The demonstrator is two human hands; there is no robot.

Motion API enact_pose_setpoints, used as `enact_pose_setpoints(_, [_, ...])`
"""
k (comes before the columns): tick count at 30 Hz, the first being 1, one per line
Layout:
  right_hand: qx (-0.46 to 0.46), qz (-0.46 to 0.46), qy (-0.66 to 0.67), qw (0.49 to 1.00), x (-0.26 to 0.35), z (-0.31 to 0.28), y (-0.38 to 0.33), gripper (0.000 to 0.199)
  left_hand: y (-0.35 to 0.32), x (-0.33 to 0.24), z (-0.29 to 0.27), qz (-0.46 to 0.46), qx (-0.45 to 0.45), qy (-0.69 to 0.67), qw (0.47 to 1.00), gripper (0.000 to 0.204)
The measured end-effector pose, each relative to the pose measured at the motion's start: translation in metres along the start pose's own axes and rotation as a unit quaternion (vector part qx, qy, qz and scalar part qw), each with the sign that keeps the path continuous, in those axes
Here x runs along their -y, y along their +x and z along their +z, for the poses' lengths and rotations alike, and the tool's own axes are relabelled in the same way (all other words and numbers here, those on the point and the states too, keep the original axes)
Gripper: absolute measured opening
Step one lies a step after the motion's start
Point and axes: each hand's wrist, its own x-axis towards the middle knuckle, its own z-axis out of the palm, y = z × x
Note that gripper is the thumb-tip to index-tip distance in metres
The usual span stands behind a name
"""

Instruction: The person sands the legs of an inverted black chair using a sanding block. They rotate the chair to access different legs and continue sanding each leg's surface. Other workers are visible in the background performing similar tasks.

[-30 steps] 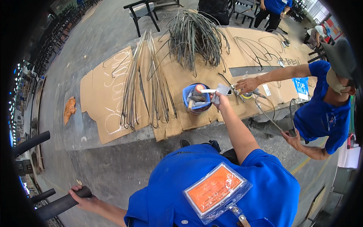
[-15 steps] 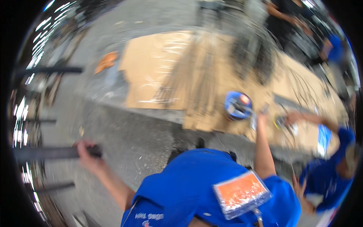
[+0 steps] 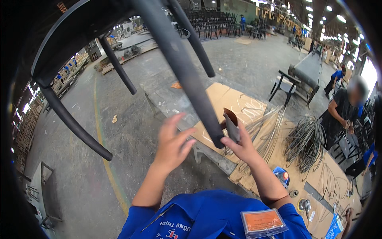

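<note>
One black chair [image 3: 75, 36] is seen at upper left. Cardboard [image 3: 223, 93] is topped by a wire bundle [image 3: 305, 139]. The nearest leg [image 3: 177, 67] is flanked by the left hand [image 3: 172, 146], held open and apart; its end is met by the right hand [image 3: 243, 146], in which a curled sheet [image 3: 232, 130] is gripped.

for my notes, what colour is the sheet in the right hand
The sheet is grey outside, brown inside, best seen in the head view.

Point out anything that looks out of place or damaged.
Two loose items look stray: a small pale scrap on the grey concrete floor, right of the yellow painted line, and a crumpled orange scrap left of the brown cardboard sheet. No spill or damage stands out.
</note>
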Motion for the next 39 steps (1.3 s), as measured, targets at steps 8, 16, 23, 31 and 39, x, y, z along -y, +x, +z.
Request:
enact_pose_setpoints(8, [-0.011, 0.123, -0.031, 0.992, 0.026, 0.056, 0.035, 0.054, -0.105, 0.150, -0.169, -0.312, -0.482, 0.145, 0.806, 0.059])
enact_pose_setpoints(16, [0.038, 0.128, 0.063, 0.989, 0.014, 0.051, 0.049, 0.065, -0.182, 0.181, -0.177, -0.380, -0.311, -0.293, 0.820, 0.040])
enact_pose_setpoints(23, [0.075, 0.143, 0.151, 0.975, -0.006, 0.038, 0.071, 0.074, -0.225, 0.124, -0.183, -0.328, -0.186, -0.462, 0.803, 0.040])
enact_pose_setpoints(31, [0.132, 0.141, 0.275, 0.942, -0.057, 0.058, 0.116, 0.079, -0.232, 0.057, -0.184, -0.389, -0.235, -0.400, 0.796, 0.037])
enact_pose_setpoints(39, [0.068, 0.231, 0.562, 0.791, -0.151, 0.093, 0.142, 0.056, -0.224, 0.004, -0.173, -0.435, -0.287, -0.297, 0.800, 0.035])
